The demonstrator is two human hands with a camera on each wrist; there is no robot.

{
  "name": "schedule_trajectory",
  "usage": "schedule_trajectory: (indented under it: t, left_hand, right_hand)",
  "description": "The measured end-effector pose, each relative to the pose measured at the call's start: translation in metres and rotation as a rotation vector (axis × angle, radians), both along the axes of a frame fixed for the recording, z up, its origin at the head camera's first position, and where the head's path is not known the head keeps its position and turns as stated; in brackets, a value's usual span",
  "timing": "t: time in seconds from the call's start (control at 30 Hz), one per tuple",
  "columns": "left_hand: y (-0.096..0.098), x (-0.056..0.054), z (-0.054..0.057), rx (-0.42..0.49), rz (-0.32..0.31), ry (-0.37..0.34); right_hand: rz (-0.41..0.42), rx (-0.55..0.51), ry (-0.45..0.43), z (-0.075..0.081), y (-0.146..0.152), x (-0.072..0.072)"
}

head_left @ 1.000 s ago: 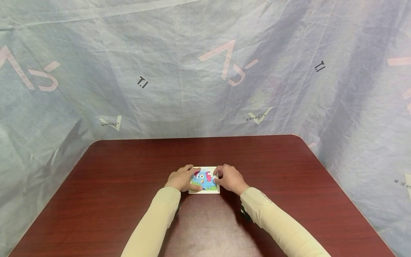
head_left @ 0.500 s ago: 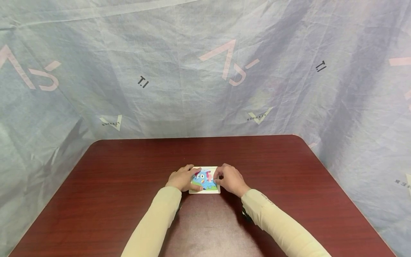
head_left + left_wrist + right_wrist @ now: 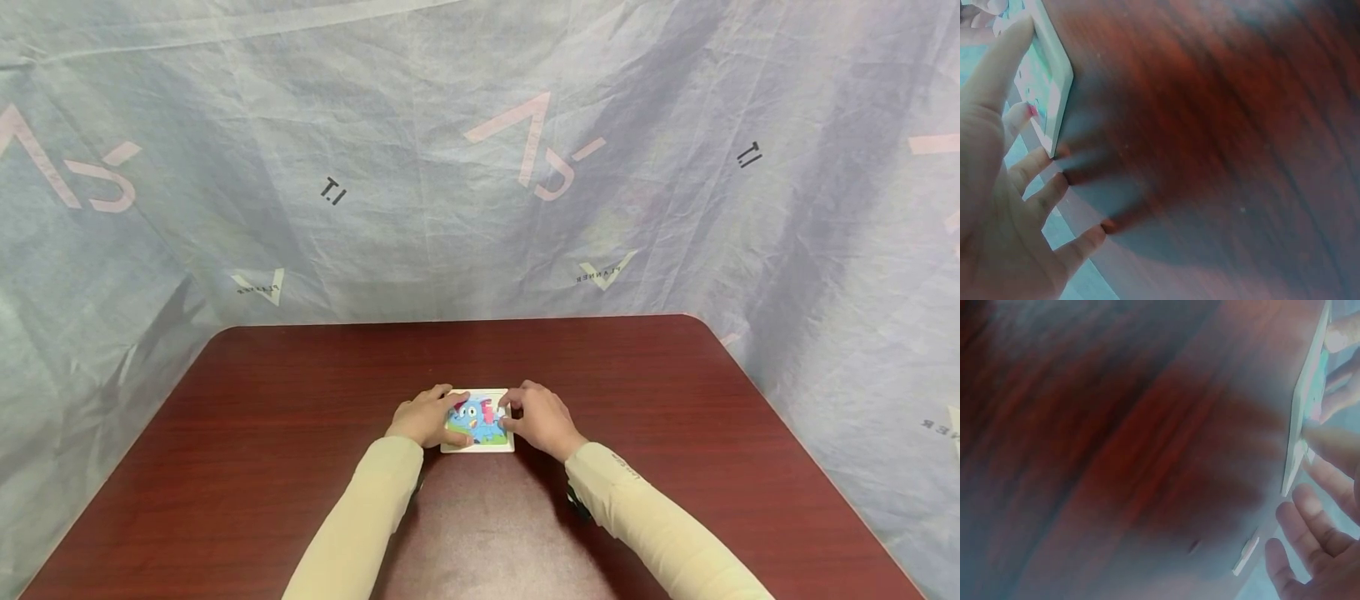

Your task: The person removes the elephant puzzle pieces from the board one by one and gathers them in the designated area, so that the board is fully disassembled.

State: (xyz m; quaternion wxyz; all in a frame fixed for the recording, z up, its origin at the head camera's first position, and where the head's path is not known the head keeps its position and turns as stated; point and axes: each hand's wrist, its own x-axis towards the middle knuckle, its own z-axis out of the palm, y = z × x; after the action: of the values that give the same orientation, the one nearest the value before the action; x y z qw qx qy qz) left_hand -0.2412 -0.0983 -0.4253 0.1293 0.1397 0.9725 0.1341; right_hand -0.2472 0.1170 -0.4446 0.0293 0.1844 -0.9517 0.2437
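Observation:
A small jigsaw puzzle board (image 3: 489,448) with a pale frame and a blue cartoon animal lies on the table before me. My left hand (image 3: 422,418) rests at its left side, the thumb along the front edge and the index finger over the picture. In the left wrist view its other fingers spread down past the frame. At the right side, my right hand (image 3: 542,418) pinches a small puzzle piece (image 3: 1308,454) between thumb and index finger, low over the board. Pink patches show in the picture near these fingertips. The right fingers cover part of the board.
A loose flat piece (image 3: 1246,553) lies on the dark red wooden table (image 3: 315,383), beyond the board in the right wrist view and hidden from the head view. Grey printed cloth (image 3: 420,208) hangs around the table's back and sides.
Half a second ago a pale patch lay over the pink area by the right fingertips; now more pink shows there. The right fingertips have shifted only slightly. Left hand and board stay put.

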Motion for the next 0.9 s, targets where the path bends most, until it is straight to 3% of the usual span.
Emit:
schedule_trajectory:
  t: [0.57,0.9]
  left_hand:
    - [0.0005,-0.0012,-0.0005,-0.009,0.004,0.004]
    - [0.0,-0.0022,-0.0022,0.006,0.011,-0.005]
  right_hand:
    - [0.057,0.05,0.156,-0.0058,0.002,-0.0035]
    - [0.059,0.0,0.062,-0.003,0.0065,-0.0079]
